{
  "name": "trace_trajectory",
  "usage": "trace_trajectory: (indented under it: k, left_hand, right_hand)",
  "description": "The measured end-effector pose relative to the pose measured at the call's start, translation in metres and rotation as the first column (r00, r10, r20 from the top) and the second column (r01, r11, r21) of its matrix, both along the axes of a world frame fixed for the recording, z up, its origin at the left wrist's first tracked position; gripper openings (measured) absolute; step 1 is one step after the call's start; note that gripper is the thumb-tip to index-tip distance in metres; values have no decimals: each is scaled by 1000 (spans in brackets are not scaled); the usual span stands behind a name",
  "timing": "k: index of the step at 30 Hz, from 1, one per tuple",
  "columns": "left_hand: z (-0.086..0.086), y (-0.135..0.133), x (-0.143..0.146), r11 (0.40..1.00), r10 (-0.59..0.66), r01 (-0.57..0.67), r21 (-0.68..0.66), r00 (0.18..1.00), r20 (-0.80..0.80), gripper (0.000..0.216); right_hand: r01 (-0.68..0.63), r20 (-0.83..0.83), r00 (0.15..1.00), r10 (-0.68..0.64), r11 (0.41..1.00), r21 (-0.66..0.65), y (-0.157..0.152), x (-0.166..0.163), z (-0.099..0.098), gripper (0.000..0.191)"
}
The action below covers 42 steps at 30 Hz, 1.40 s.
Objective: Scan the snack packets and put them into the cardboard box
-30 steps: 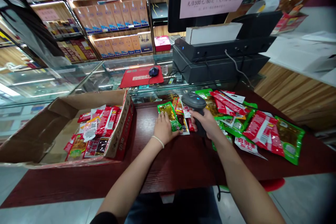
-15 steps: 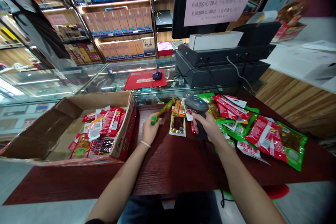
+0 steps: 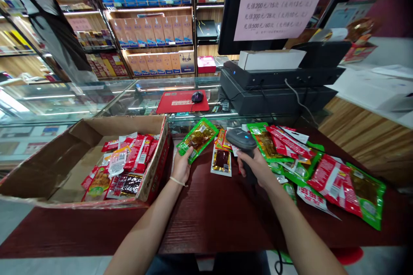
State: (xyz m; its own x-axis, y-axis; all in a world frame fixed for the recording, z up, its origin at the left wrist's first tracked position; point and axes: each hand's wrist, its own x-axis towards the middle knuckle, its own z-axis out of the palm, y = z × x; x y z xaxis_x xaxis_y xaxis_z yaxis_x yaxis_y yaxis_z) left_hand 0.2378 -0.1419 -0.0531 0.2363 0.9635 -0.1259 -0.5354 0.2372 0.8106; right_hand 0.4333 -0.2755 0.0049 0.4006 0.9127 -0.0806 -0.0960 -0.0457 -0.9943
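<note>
Dark red desk point(image 3: 206, 223), glass case point(image 3: 116, 105) behind. Left: one carton point(image 3: 97, 129), packets point(image 3: 138, 154) overlapping, count unsure. Next, left hand point(image 3: 181, 167), grip clamped on near end of one green pouch point(image 3: 198, 137), held between carton and scanner point(image 3: 241, 139). Pouch probably light, floppy, slick; pinch its sealed rim. Right hand point(image 3: 254, 165): grip wraps that one scanner; likely stiff, hold by handle. Far right: one pile point(image 3: 329, 180), overlap hides count.

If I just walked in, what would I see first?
Probably the shiny green-edged plastic packet in the left hand, and the dark grey plastic scanner in the right hand. Next, perhaps the big brown cardboard box at the picture's left, holding red plastic packets.
</note>
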Motion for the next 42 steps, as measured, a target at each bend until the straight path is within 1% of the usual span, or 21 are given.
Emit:
trace_trajectory:
  k: [3, 7, 9, 11, 16, 18, 20, 22, 23, 25, 27, 28, 30, 32, 33, 34, 36, 38, 40, 41, 42]
  left_hand:
    - [-5, 0, 2, 1000, -4, 5, 29, 1000, -20, 51]
    - [-9, 1, 3, 999, 5, -4, 42, 1000, -27, 52]
    - [-9, 1, 3, 999, 10, -9, 44, 1000, -27, 52]
    - [-8, 1, 2, 999, 11, -10, 43, 1000, -27, 52]
    - [-8, 1, 2, 997, 2, 0, 71, 999, -37, 49]
    - [-9, 0, 3, 994, 14, -5, 107, 997, -76, 48]
    - [-8, -2, 4, 985, 54, -29, 172, 988, -147, 44]
    - [1, -5, 4, 965, 112, -51, 257, 966, -231, 40]
    - [9, -8, 2, 952, 140, -56, 301, 954, -266, 38]
    - [34, -16, -4, 919, 187, -59, 391, 936, -297, 35]
    - [66, -26, -17, 872, 237, -71, 485, 927, -290, 34]
    - [83, -30, -25, 841, 284, -96, 533, 916, -283, 34]
    - [113, -36, -47, 768, 406, -140, 625, 861, -306, 31]
    - [133, -36, -75, 706, 511, -204, 679, 810, -288, 29]
    - [139, -33, -89, 681, 554, -246, 690, 788, -267, 28]
    - [141, -28, -105, 661, 592, -291, 692, 769, -242, 29]
    - [140, -15, -135, 621, 664, -375, 688, 718, -208, 32]
    - [134, -1, -163, 571, 741, -424, 703, 635, -218, 34]
    - [128, 10, -187, 535, 797, -421, 732, 538, -273, 34]
    - [126, 15, -196, 537, 805, -394, 746, 502, -315, 35]
    - [124, 18, -203, 554, 799, -349, 756, 477, -365, 37]
  right_hand:
    - [-53, 34, 998, 53, 999, -3, -1, -5, -2, 40]
    - [-110, 112, 987, 112, 994, -27, -2, -8, -5, 33]
    - [-116, 153, 981, 120, 993, -37, -3, -9, -6, 31]
    - [-96, 165, 981, 101, 995, -33, -3, -9, -7, 31]
    - [-64, 101, 993, 64, 998, 1, -2, -8, -10, 35]
    - [-53, 58, 997, 53, 999, 7, -2, -8, -9, 35]
    - [-42, 34, 999, 42, 999, 12, -1, -7, -6, 35]
    - [-29, 30, 999, 29, 999, 16, -1, -5, -4, 35]
    - [-19, 29, 999, 19, 1000, 21, -1, -4, -3, 35]
    - [-9, 20, 1000, 8, 999, 31, 0, -2, -3, 34]
    - [-28, 29, 999, 26, 999, 44, 0, 0, -3, 34]
    - [-32, 33, 999, 30, 998, 53, 0, 0, -3, 35]
    - [-48, 21, 999, 47, 997, 65, 0, -1, -3, 34]
    - [-79, 5, 997, 79, 995, 64, -1, -5, -2, 33]
    - [-101, -6, 995, 101, 993, 64, -1, -8, 0, 34]
    - [-123, -16, 992, 124, 990, 65, 0, -12, 2, 35]
    - [-158, -30, 987, 160, 985, 67, 2, -21, 7, 38]
    - [-193, -29, 980, 195, 979, 64, 7, -32, 14, 39]
    - [-242, -12, 970, 243, 968, 64, 13, -45, 22, 38]
    - [-272, -4, 962, 273, 960, 68, 17, -51, 26, 38]
    - [-297, -1, 955, 298, 952, 76, 20, -57, 29, 38]
